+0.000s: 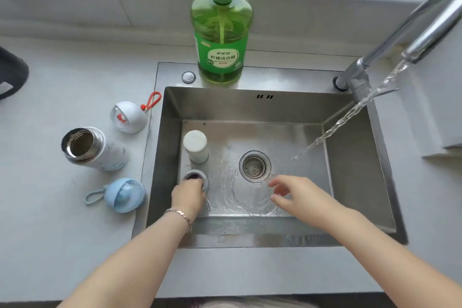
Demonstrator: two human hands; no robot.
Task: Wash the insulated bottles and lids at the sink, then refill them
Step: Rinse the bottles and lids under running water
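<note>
Bench: grey bench around a steel sink; the tap is running, its stream landing near the drain.
Left hand: left hand, fingers curled over the rim of the open bottle standing by the sink's left wall.
Right hand: right hand, fingers loosely spread, holding nothing, beside the splash.
Other bottles: white bottle just behind in the sink; speckled bottle open on the bench, between the white lid and the blue lid.
Risk: a wet one-handed grip may slip; a tipping bottle could knock its neighbour; the hard stream may splash onto the bench.
</note>
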